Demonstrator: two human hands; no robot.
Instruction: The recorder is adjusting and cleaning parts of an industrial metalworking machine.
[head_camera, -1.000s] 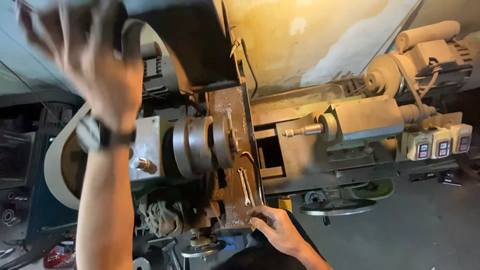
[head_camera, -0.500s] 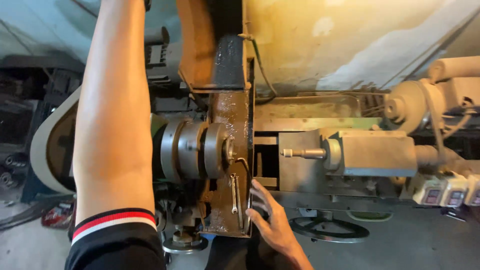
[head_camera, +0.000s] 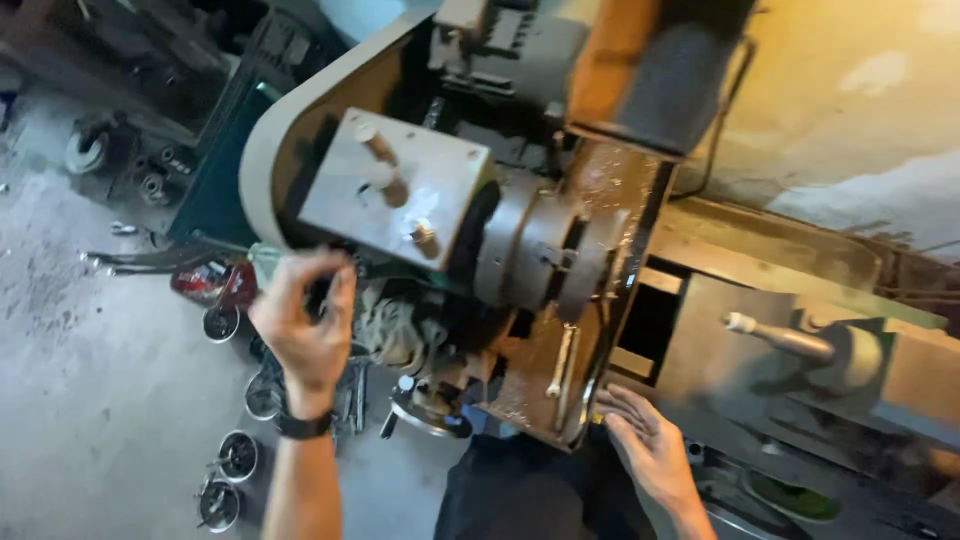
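Left hand (head_camera: 305, 325) hangs half-curled below the lathe's grey headstock box (head_camera: 395, 185), gripping nothing. Right hand (head_camera: 645, 445) lies flat, fingers spread, on the rusty guard plate (head_camera: 560, 370) beside the chuck (head_camera: 545, 250). No workpiece mounted; cutting looks unstarted.

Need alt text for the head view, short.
Seen from above, a person's right hand rests at the edge of a worn metal lathe, while the left hand, wristwatch on, hovers loosely curled below the grey headstock.
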